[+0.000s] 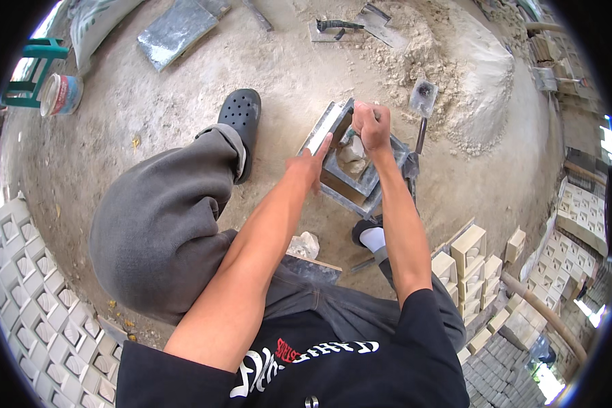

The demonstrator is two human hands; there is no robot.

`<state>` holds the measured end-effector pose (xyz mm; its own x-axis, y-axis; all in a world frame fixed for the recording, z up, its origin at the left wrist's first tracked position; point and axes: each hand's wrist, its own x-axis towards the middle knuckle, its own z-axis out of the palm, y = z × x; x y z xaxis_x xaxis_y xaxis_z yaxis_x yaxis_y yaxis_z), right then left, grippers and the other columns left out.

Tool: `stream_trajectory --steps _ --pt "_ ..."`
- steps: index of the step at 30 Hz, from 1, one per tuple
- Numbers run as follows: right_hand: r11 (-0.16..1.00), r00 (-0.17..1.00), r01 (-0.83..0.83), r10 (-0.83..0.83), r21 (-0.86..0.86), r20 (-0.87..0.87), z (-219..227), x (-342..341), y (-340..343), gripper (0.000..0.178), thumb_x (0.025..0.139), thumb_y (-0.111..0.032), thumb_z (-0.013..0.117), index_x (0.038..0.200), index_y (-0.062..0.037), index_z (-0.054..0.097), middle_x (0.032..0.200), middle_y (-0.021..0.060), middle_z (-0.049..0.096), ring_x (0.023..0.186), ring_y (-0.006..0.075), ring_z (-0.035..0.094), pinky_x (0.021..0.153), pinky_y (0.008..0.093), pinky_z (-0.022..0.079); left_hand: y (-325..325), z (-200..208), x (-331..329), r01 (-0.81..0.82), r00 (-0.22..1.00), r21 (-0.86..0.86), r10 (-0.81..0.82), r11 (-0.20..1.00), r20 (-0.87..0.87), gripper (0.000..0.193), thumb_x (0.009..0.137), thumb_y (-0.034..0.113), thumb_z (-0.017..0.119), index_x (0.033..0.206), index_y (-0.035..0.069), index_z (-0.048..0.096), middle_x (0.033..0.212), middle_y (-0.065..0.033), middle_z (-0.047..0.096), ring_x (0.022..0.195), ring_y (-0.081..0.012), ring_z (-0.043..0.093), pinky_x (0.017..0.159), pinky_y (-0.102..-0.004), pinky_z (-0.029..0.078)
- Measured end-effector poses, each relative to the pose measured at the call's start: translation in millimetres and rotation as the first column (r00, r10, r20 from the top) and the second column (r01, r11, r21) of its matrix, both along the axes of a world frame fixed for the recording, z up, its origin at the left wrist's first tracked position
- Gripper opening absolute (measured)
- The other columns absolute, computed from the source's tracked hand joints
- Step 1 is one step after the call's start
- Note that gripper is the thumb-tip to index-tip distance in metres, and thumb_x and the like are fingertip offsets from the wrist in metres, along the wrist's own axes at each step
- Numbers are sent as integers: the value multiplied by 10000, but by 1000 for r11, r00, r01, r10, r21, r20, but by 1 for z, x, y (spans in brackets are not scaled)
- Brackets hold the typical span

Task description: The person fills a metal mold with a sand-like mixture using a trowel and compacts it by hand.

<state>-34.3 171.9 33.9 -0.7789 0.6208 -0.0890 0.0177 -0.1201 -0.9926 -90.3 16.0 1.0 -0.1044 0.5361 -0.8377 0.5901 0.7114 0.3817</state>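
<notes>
A grey box-shaped mould [343, 196] sits between the person's feet, a pale lump [352, 155] inside it. The left hand [309, 163], partly open with fingers stretched, lies against its nine o'clock side, probably steadying it; from that hand the mould is at three o'clock. The right hand [372, 127] is curled into a fist at the mould's one o'clock; whether it grips anything cannot be told. Beyond, a small scoop [423, 97] and a powder heap [479, 78] lie toward two o'clock, seemingly within easy reach. Cream blocks [468, 246] stand between four and five.
</notes>
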Motion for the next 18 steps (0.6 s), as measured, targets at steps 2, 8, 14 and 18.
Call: stream_trajectory --steps 2,8,14,18 --pt "1000 1000 -26 26 7 14 11 1 -1 423 898 -100 500 488 -53 405 469 -35 387 428 54 318 417 266 228 -3 0 2 -2 1000 -11 2 1000 8 1452 597 182 892 1419 413 -282 1425 -169 383 1202 -348 525 922 -487 452" --pt "996 999 17 -21 84 38 -5 8 -5 422 907 -127 509 502 -44 421 479 -40 408 447 43 325 427 267 227 3 4 2 36 999 -14 -36 999 -7 1444 598 184 890 1426 406 -273 1425 -171 385 1210 -346 523 930 -467 458" --pt "1000 995 21 -19 12 -102 16 12 -3 433 913 -103 481 494 -59 383 472 -38 374 437 46 299 423 265 217 -1 8 2 18 1000 15 -18 1000 -18 1447 597 206 892 1428 388 -277 1419 -179 399 1205 -354 528 945 -475 455" --pt "994 985 74 -85 -81 -147 -4 23 -6 447 928 -94 450 500 -79 319 474 -29 313 421 65 259 416 270 202 1 -1 5 42 999 -12 -42 999 -26 1444 597 210 891 1428 386 -277 1417 -186 398 1202 -371 525 952 -495 452"
